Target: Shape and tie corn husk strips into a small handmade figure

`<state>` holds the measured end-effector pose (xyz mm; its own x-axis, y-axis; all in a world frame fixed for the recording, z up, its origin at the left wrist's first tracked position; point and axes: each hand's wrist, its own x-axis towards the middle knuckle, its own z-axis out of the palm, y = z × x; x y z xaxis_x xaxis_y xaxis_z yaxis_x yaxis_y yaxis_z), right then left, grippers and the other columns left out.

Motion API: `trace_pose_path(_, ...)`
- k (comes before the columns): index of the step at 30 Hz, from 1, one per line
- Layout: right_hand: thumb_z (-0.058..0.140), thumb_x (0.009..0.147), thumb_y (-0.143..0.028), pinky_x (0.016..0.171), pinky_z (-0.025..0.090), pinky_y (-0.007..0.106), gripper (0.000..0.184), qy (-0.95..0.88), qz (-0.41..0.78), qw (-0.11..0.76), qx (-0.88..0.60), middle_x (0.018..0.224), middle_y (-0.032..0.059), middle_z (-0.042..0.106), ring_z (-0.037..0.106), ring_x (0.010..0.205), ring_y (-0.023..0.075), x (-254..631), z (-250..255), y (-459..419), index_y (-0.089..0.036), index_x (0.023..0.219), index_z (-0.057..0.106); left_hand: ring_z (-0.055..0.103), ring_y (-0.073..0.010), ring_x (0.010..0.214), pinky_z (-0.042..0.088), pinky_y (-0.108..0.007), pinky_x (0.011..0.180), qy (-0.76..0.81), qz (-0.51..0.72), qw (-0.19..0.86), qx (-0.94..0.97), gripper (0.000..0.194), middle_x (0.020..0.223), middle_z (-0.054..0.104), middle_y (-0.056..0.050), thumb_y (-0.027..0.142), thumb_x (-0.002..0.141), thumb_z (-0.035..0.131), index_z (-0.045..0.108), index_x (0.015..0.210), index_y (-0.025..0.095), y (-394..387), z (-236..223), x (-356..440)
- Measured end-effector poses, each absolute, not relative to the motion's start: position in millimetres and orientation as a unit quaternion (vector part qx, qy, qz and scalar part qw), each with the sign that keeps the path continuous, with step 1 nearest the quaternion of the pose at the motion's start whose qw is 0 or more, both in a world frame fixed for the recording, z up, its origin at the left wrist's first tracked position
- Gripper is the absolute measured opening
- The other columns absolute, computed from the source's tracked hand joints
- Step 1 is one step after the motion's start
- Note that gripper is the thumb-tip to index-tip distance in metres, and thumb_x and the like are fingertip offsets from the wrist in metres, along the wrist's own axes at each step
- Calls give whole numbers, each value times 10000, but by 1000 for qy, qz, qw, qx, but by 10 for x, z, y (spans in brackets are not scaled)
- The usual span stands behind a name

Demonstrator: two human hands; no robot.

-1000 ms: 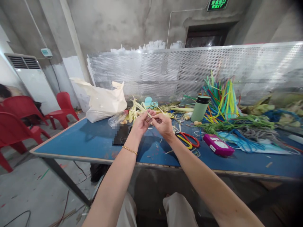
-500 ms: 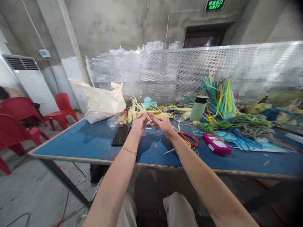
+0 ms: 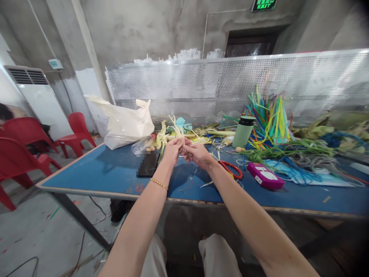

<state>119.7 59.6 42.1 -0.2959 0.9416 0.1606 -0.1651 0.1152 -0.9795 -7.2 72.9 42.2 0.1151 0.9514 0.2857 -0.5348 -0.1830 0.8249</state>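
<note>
My left hand (image 3: 173, 151) is closed in a pinch on a small bunch of pale yellow husk strips (image 3: 176, 129), whose loose ends fan upward above the fingers. My right hand (image 3: 198, 154) meets it from the right, fingertips pressed together around the lower part of the same strips. Both hands are above the blue table (image 3: 112, 175). More pale husks (image 3: 162, 134) lie just behind them. Below my left hand is a black flat object (image 3: 147, 165), and red-handled scissors (image 3: 235, 170) lie to the right of my right hand. What sits between the fingertips is mostly hidden.
A white plastic bag (image 3: 128, 125) and a clear bottle (image 3: 141, 146) stand left. On the right are a green tumbler (image 3: 243, 132), colourful pipe cleaners (image 3: 271, 119), tangled cords (image 3: 296, 152) and a purple packet (image 3: 265, 176). A perforated metal panel (image 3: 178, 84) backs the table.
My hands have come closer together, and the right fingers now touch the left ones. The husk strips stand more upright above them. The view has shifted slightly.
</note>
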Motion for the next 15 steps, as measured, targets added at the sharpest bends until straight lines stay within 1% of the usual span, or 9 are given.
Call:
trace_pose_path(2, 871, 661, -474, 449, 481, 185, 393, -556, 595, 477, -330, 679, 62, 712, 614, 520, 98, 1203, 414, 606, -121, 719, 707, 399, -36, 390, 308, -191, 396, 231, 626, 596, 447, 303, 591, 653, -9, 361, 682, 842, 708, 800, 117, 710, 439, -75)
trace_pose_path(4, 857, 697, -443, 453, 483, 178, 351, -547, 613, 470, -321, 684, 46, 712, 617, 523, 92, 1209, 410, 613, -132, 737, 699, 405, -41, 374, 309, -189, 388, 229, 625, 602, 441, 308, 537, 609, 12, 345, 676, 849, 699, 799, 106, 699, 453, -79)
trace_pose_path(9, 845, 738, -358, 462, 496, 190, 279, -539, 619, 466, -330, 631, 23, 684, 602, 495, 90, 1219, 412, 609, -137, 739, 673, 506, -77, 418, 382, -211, 400, 211, 609, 639, 420, 289, 659, 681, -42, 301, 710, 830, 675, 832, 91, 701, 461, -84)
trace_pose_path(12, 833, 757, -311, 448, 491, 189, 247, -548, 600, 459, -359, 612, 28, 677, 598, 479, 90, 1219, 415, 597, -127, 738, 670, 538, -90, 456, 394, -206, 415, 201, 606, 651, 410, 252, 631, 644, -20, 282, 759, 795, 685, 879, 90, 713, 455, -95)
trace_pose_path(15, 817, 775, -288, 414, 473, 181, 228, -562, 578, 445, -389, 595, 27, 669, 583, 450, 85, 1215, 416, 578, -122, 722, 670, 596, -111, 547, 442, -207, 480, 193, 608, 655, 404, 214, 597, 582, 5, 270, 797, 765, 693, 890, 91, 736, 453, -113)
